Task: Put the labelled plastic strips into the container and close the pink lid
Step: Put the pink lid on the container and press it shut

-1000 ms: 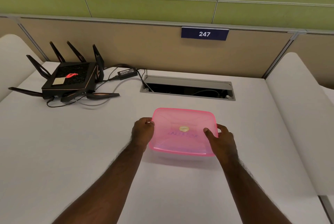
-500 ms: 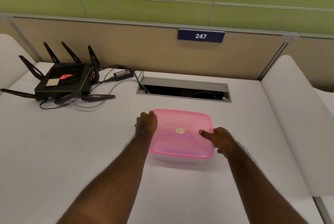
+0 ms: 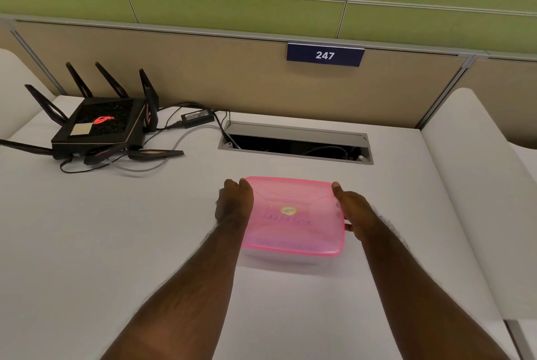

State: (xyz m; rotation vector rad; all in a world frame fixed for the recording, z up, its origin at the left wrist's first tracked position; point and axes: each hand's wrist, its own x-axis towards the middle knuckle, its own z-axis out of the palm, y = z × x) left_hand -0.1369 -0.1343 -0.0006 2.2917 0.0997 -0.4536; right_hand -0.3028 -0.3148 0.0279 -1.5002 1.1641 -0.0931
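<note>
Both hands pressed the pink lid (image 3: 293, 214) from either side: left hand (image 3: 234, 204) curled on its far-left corner, right hand (image 3: 353, 210) flattened along its right edge.

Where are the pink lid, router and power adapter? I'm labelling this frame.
pink lid (image 3: 293, 232): head view, its top centre.
router (image 3: 101, 124): head view, its top panel.
power adapter (image 3: 197, 117): head view, its body.

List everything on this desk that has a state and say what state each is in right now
Pink lid: on the container, flat.
Left hand: on the lid's left edge.
Right hand: on the lid's right edge.
Router: red logo lit, cables plugged in.
Cable hatch: open.
</note>
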